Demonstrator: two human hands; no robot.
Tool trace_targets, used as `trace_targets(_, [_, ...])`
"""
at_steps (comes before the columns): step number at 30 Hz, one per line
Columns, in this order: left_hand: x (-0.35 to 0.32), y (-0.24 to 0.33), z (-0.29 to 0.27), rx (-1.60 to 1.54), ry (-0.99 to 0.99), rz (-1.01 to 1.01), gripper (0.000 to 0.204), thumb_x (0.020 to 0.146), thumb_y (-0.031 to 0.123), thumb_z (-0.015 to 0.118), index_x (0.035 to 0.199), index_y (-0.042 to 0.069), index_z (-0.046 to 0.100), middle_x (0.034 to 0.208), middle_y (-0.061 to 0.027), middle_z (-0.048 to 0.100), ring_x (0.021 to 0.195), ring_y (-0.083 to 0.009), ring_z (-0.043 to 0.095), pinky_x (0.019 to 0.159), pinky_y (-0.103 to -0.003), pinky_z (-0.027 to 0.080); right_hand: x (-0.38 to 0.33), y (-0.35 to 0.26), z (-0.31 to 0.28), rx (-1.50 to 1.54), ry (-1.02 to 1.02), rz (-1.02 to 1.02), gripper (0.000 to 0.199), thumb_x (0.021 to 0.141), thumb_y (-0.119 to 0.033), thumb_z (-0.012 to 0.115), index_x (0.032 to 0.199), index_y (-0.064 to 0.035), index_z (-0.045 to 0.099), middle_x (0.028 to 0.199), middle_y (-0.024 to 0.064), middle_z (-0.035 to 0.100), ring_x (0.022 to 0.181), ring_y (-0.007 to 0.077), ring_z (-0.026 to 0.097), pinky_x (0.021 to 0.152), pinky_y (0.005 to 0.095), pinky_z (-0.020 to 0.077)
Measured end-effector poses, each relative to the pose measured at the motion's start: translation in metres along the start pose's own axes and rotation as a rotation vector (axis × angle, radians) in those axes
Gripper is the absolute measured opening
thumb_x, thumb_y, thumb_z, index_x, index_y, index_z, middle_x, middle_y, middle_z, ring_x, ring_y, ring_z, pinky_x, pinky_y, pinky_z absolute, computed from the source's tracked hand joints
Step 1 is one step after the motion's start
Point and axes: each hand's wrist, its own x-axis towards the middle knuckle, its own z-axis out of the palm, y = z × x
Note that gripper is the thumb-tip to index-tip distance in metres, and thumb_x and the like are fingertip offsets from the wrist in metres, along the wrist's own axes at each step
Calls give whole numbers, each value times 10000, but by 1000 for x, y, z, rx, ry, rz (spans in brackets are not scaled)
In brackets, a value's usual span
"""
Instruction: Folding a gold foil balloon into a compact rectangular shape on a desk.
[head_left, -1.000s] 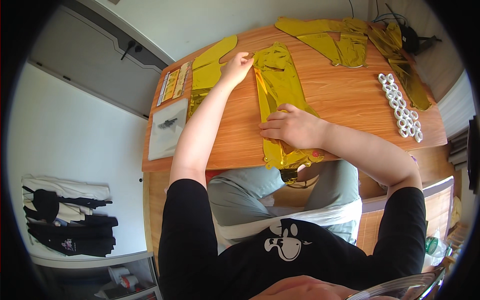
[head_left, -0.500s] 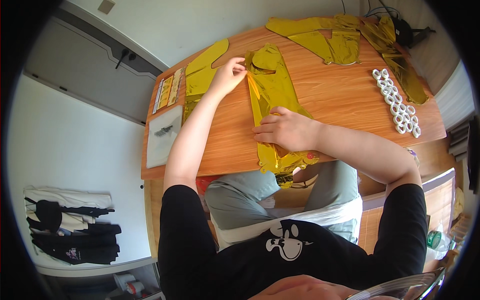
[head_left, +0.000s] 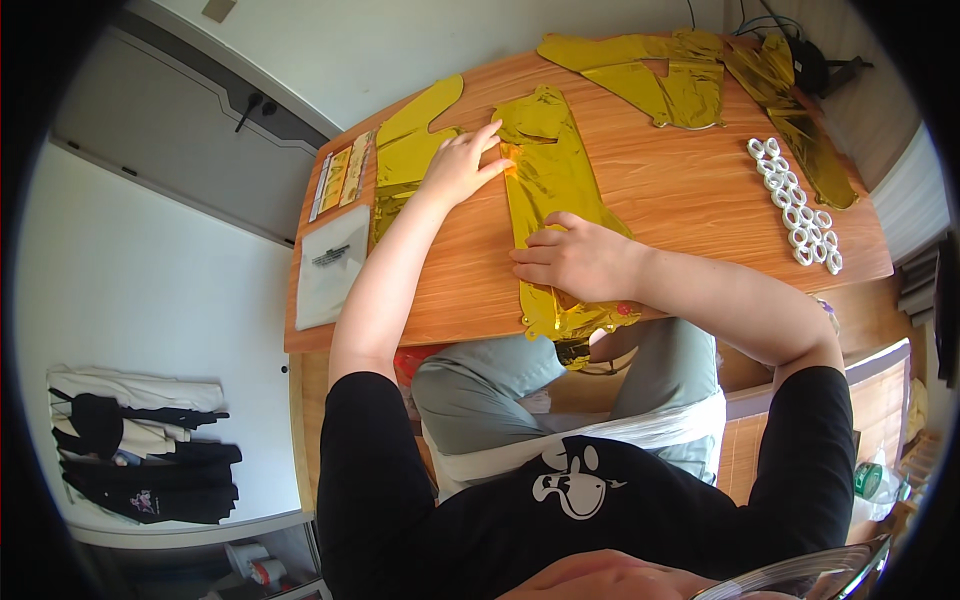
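The left hand is laid open and flat in the upper middle of the frame, fingers stretched out, its fingertips pressed on the left edge of the long gold foil piece; nothing is gripped. The right hand is spread palm down on the lower part of the same foil, just below centre, fingers loosely extended and closed on nothing. A flat white packet with a small dark item on it is seen at the table's left edge, and a narrow packet with yellow and orange panels lies just above it. White rings are lined up at the right. The foil piece is shiny and wrinkled, stretched down the wooden table from its rounded upper end to the near edge, where it hangs crumpled over
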Motion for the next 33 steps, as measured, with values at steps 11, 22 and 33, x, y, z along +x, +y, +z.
trace_targets(11, [-6, 22, -23, 130, -354, -3, 1376, 634, 788, 797, 1671, 199, 111, 1641, -234, 321, 1523, -428, 277, 1290, -526, 128, 1, -6, -6, -92, -7, -28, 568, 844, -309, 704, 1367, -104, 616, 1410, 26, 627, 1254, 202, 605, 1092, 420, 433])
trace_targets(22, [-20, 55, -37, 175, -304, -43, 1210, 746, 662, 802, 1664, 184, 176, 1686, -229, 226, 1587, -364, 147, 1289, -528, 84, 1, -6, -8, -54, -15, -12, 590, 842, -328, 716, 1386, -128, 608, 1424, 15, 620, 1272, 193, 595, 1114, 439, 411])
trace_targets(33, [-50, 60, 15, 8, -203, 293, 748, 1077, 526, 417, 1629, 52, 245, 1698, -152, 242, 1570, -304, 228, 1286, -452, 194, 3, 1, -4, -64, 11, -37, 512, 909, -341, 660, 1375, -135, 616, 1374, 21, 645, 1276, 199, 594, 1121, 445, 394])
